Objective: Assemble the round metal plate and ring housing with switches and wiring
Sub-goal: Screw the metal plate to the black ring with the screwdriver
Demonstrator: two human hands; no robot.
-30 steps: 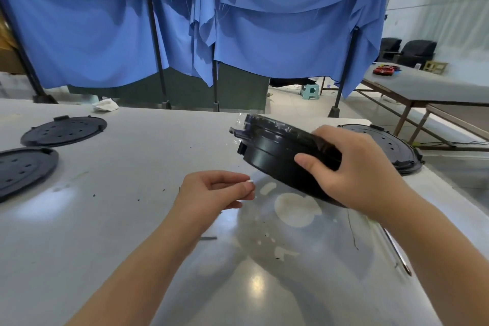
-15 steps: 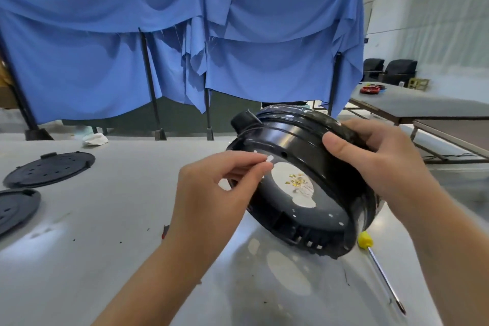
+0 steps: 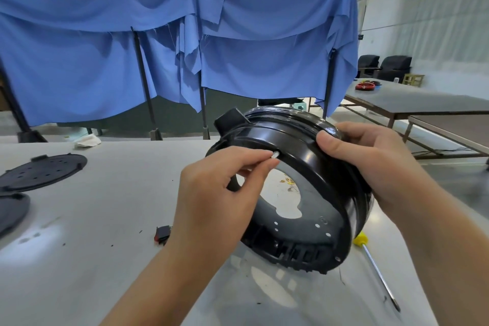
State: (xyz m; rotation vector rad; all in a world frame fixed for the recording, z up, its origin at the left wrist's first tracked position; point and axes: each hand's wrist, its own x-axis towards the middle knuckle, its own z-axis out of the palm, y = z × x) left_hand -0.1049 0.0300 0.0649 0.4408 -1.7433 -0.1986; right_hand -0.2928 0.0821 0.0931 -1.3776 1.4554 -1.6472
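Above the grey tabletop (image 3: 105, 219), the left hand (image 3: 217, 193) pinches a small white piece (image 3: 275, 155) between thumb and forefinger, its tip touching the black ring housing (image 3: 304, 193). The right hand (image 3: 370, 164) grips the housing's upper rim, tilting it open side toward the camera. A yellow-handled screwdriver (image 3: 375, 264) lies just beside it; a small black-and-red switch (image 3: 162, 235) and two black round covers (image 3: 42, 172) lie to the left.
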